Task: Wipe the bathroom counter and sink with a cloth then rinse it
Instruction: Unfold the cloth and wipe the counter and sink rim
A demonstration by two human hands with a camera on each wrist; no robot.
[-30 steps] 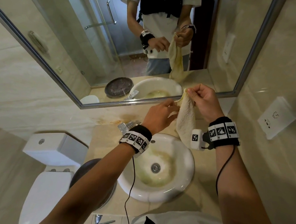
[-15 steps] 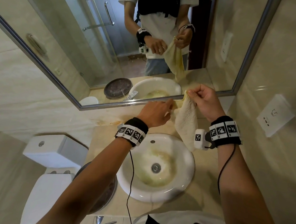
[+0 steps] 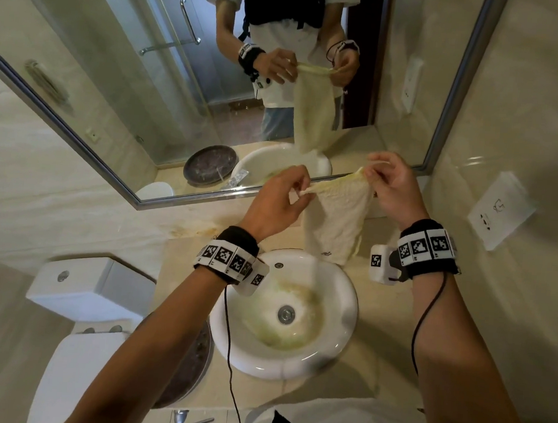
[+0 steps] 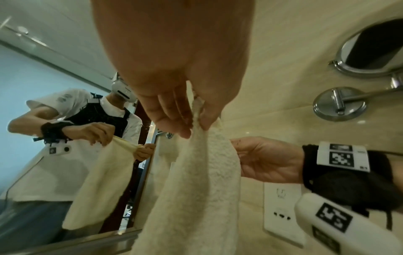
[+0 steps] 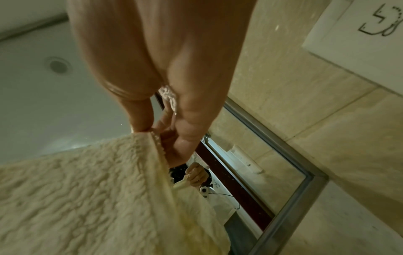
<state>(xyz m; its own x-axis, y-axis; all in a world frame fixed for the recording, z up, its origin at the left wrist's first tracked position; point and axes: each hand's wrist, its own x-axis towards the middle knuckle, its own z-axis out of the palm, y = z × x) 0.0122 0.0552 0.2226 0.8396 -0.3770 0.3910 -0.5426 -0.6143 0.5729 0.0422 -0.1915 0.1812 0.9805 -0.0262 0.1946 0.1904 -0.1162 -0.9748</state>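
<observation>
Left hand: my left hand (image 3: 276,204) pinches one upper corner of the cloth (image 3: 336,221) between thumb and fingers (image 4: 174,119); the pinch shows plainly in the left wrist view.
Right hand: my right hand (image 3: 391,188) pinches the opposite upper corner, fingertips (image 5: 141,120) closed on the hem.
Cloth: cream, fleecy, its top edge drawn between my two hands and the rest hanging free below them; its lower edge hangs over the far rim of the sink. I cannot tell whether it touches the rim.
Sink: the white round sink (image 3: 338,342) sits below and between my forearms, with yellowish staining round the metal drain (image 3: 286,313).
Desk: the beige stone desk (image 3: 380,341) surrounds the sink, with brownish marks at its far edge, beyond my left hand.
Basin: a dark round basin (image 3: 193,366) rests on the desk beneath my left forearm, just beside the sink.
Mirror: the mirror (image 3: 123,71) lies beyond both hands and reflects them holding the cloth.
Socket: a white wall socket (image 3: 500,210) is mounted out past my right hand.
Toilet: a white toilet (image 3: 86,288) stands out past my left forearm.
</observation>
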